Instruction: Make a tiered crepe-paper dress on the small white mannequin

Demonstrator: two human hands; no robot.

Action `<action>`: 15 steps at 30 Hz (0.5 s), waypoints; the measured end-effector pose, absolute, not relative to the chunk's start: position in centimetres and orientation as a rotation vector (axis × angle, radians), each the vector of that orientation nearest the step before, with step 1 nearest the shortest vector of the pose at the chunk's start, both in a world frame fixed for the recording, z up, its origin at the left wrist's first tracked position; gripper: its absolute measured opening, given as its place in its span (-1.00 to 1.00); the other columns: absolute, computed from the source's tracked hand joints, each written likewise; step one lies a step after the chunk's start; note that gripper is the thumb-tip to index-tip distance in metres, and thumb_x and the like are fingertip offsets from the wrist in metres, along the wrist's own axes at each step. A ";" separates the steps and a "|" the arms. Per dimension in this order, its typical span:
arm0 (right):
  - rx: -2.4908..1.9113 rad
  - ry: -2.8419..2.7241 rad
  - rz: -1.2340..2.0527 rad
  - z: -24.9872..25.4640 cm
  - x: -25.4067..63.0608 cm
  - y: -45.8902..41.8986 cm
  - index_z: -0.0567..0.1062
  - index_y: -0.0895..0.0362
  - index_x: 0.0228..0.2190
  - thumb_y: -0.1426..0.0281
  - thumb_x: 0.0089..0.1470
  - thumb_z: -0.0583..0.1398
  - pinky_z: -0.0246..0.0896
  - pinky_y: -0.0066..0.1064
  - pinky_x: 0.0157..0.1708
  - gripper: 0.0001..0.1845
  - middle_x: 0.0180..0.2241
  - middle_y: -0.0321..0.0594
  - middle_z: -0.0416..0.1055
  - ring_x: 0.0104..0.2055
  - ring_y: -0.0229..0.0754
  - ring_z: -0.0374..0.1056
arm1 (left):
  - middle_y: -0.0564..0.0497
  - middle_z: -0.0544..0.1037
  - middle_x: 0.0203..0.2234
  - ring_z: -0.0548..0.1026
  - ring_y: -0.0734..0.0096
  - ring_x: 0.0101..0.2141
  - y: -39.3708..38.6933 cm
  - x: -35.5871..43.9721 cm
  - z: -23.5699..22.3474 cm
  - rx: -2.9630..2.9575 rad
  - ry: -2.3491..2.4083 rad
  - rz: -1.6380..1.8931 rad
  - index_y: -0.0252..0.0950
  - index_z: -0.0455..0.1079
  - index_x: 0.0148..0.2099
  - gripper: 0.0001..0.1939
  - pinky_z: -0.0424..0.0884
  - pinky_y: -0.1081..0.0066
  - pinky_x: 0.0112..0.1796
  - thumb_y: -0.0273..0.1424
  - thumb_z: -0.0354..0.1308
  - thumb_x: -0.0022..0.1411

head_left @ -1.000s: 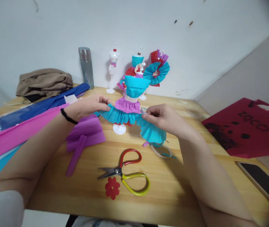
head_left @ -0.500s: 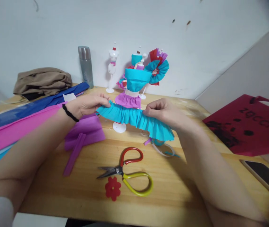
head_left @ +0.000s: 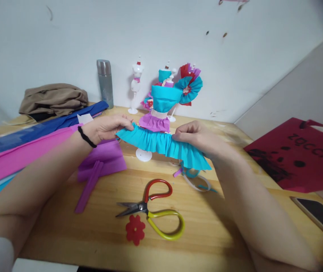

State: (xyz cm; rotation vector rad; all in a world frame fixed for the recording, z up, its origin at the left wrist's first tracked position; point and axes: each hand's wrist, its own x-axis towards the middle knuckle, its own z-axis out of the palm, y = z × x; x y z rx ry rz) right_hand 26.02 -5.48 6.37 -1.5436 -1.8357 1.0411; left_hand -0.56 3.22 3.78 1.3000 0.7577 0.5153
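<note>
A gathered strip of turquoise crepe paper [head_left: 161, 144] is stretched between my two hands, above the table. My left hand [head_left: 112, 126] pinches its left end. My right hand [head_left: 191, 134] grips the upper edge towards the right, and the ruffled end hangs below the fingers. Just behind the strip stands a small mannequin in a turquoise top [head_left: 165, 96] and a ruffled purple skirt [head_left: 154, 122]; the strip hides part of its stand. Below my hands lie open scissors [head_left: 141, 207] with one red and one yellow handle. A red flower cutout [head_left: 135, 229] lies by their blades.
Purple paper [head_left: 107, 160] and long pink [head_left: 33, 153] and blue [head_left: 50, 124] pieces lie left. Further back are a brown cloth [head_left: 53, 99], a bottle [head_left: 105, 83] and a bare mannequin [head_left: 135, 85]. A tape roll [head_left: 197, 183], red bag [head_left: 300, 155] and phone [head_left: 319, 215] are right.
The whole scene sits slightly lower in the view. The turquoise strip looks a little more spread out, its right end a bit farther right; both hands keep their hold.
</note>
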 end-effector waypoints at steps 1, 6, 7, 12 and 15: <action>-1.553 -1.828 1.044 6.4 26.0 -5.5 0.25 0.08 -0.68 0.24 -0.02 0.22 0.05 -0.41 -0.63 -0.65 -0.67 -0.30 0.21 -0.63 -0.30 0.11 | -0.03 0.57 -0.52 0.46 0.47 -0.50 3.1 -0.5 3.9 1.299 0.748 0.513 -0.41 0.47 -0.44 -0.94 0.38 0.43 -0.39 -0.58 0.22 -0.07; -1.570 -1.807 1.007 6.6 26.0 -5.7 0.27 0.08 -0.67 0.23 0.02 0.21 0.05 -0.40 -0.62 -0.65 -0.67 -0.29 0.24 -0.63 -0.29 0.15 | 0.02 0.54 -0.55 0.45 0.49 -0.52 2.6 -0.3 4.5 1.298 0.744 0.559 -0.38 0.42 -0.48 -0.93 0.36 0.45 -0.43 -0.61 0.22 -0.06; -1.563 -1.808 0.997 6.6 26.0 -5.7 0.27 0.08 -0.67 0.22 0.02 0.22 0.04 -0.40 -0.62 -0.64 -0.67 -0.29 0.24 -0.63 -0.29 0.15 | 0.03 0.52 -0.56 0.44 0.50 -0.52 2.5 -0.2 4.6 1.300 0.754 0.583 -0.37 0.41 -0.49 -0.92 0.35 0.46 -0.43 -0.62 0.22 -0.06; -1.525 -1.827 0.966 6.7 26.2 -5.8 0.27 0.08 -0.67 0.13 0.00 0.25 0.01 -0.40 -0.62 -0.59 -0.68 -0.30 0.22 -0.63 -0.29 0.14 | 0.08 0.46 -0.61 0.39 0.54 -0.55 2.1 0.0 4.9 1.353 0.745 0.662 -0.36 0.39 -0.50 -0.90 0.32 0.47 -0.44 -0.62 0.21 -0.06; -1.525 -1.843 0.936 6.6 26.3 -5.7 0.27 0.08 -0.66 0.13 0.03 0.23 0.02 -0.39 -0.61 -0.59 -0.66 -0.30 0.23 -0.62 -0.28 0.17 | 0.09 0.45 -0.62 0.38 0.55 -0.56 2.1 0.0 4.8 1.381 0.706 0.680 -0.37 0.40 -0.50 -0.91 0.33 0.46 -0.43 -0.63 0.20 -0.05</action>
